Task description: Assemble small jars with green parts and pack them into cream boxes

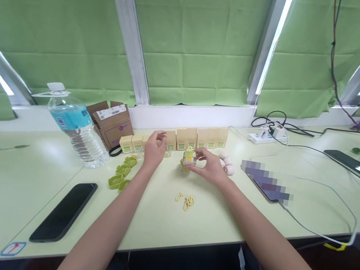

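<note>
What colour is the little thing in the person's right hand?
The small item in the right hand is yellow-green with a yellow top, seen in the head view.

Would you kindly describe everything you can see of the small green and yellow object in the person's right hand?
The small green and yellow plastic-looking object is a rounded piece with a yellow face and a thin loop on top; finer detail is too small to tell. It sits upright, low over the pale green tabletop, in front of a row of small beige cardboard boxes. The right hand grips it from its right side with the fingertips; the left hand hovers apart from it.
</note>
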The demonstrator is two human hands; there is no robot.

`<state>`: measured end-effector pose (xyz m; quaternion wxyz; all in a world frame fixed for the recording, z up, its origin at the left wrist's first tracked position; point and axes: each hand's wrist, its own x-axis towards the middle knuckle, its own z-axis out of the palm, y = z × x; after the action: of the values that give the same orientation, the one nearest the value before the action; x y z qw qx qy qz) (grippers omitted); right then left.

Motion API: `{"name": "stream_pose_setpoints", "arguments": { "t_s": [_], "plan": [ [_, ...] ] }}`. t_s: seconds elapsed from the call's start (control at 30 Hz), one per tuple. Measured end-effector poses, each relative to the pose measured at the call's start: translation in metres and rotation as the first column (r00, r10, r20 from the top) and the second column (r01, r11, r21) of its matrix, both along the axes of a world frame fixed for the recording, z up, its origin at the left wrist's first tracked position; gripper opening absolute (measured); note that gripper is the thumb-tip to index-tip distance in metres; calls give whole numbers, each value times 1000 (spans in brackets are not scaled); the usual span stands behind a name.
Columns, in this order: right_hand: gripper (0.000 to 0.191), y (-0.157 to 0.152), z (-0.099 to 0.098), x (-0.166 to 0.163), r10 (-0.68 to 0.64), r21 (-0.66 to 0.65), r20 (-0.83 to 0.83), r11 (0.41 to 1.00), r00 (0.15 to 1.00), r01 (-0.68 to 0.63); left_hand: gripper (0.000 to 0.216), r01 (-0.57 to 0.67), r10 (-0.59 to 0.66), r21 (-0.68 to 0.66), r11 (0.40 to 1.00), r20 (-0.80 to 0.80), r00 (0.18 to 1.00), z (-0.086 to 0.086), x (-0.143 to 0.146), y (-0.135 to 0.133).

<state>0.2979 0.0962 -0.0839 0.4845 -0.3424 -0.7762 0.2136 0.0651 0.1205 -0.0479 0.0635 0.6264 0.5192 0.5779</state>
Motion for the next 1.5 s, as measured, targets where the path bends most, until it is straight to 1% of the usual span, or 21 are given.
{"name": "stream_pose_setpoints", "arguments": {
  "t_s": [0.07, 0.1, 0.2, 0.33, 0.47, 0.57, 0.77, 0.87, 0.97, 1.03, 1.13, 1.23, 1.37, 1.43, 1.5],
  "plan": [
    [50, 0, 1, -1, 4, 4, 5, 1000, 1000, -4, 30, -96, 95, -11, 995, -101, 990, 7, -10, 18],
    [50, -1, 2, -1, 2, 4, 5, 1000, 1000, -2, 36, -114, 109, -30, 993, -137, 985, 9, -14, 27],
    [52, -2, 3, -2, -11, -3, 0, 1000, 1000, 11, 42, -145, 117, -124, 982, -210, 971, 12, -21, 50],
    [53, 0, 1, -2, -8, 14, -15, 1000, 1000, 8, 34, -158, 90, -248, 956, -263, 961, 9, -23, 69],
    [53, 2, 1, -1, -8, 22, -10, 1000, 1000, 9, 25, -158, 90, -289, 944, -234, 968, 7, -21, 73],
    [53, -1, 3, -1, -25, 5, -1, 1000, 1000, 25, 21, -146, 95, -289, 946, -182, 979, 7, -20, 71],
    [51, -2, 5, -1, -25, 12, -6, 1000, 1000, 25, 28, -93, 88, -216, 972, -33, 996, 12, -19, 69],
    [52, 0, 4, 0, -21, 11, -16, 1000, 1000, 21, 32, -37, 49, -106, 994, 121, 991, 21, -18, 64],
    [52, 0, 3, -1, -21, 4, -27, 1000, 999, 21, 36, 50, -57, 32, 998, 296, 953, 32, -16, 53],
    [50, -1, 3, -1, -25, 10, -33, 1000, 999, 26, 41, 106, -122, 63, 992, 356, 927, 38, -13, 42],
    [48, -1, 4, -2, -34, 38, -60, 999, 998, 37, 48, 196, -202, 58, 979, 418, 886, 42, -6, 24],
    [46, -1, 4, -2, -69, 48, -124, 996, 990, 76, 49, 304, -288, 42, 952, 460, 840, 38, 2, 6],
    [48, -1, 7, -1, -156, 34, -218, 985, 963, 167, 41, 444, -400, 5, 896, 447, 801, 24, 7, -13],
    [48, -3, 8, -1, -167, 38, -257, 982, 952, 182, 38, 497, -438, -17, 868, 448, 779, 16, 8, -20],
    [48, -5, 10, -3, -155, 36, -277, 985, 948, 171, 35, 542, -460, -26, 840, 494, 738, 9, 10, -28]
  ]
}}
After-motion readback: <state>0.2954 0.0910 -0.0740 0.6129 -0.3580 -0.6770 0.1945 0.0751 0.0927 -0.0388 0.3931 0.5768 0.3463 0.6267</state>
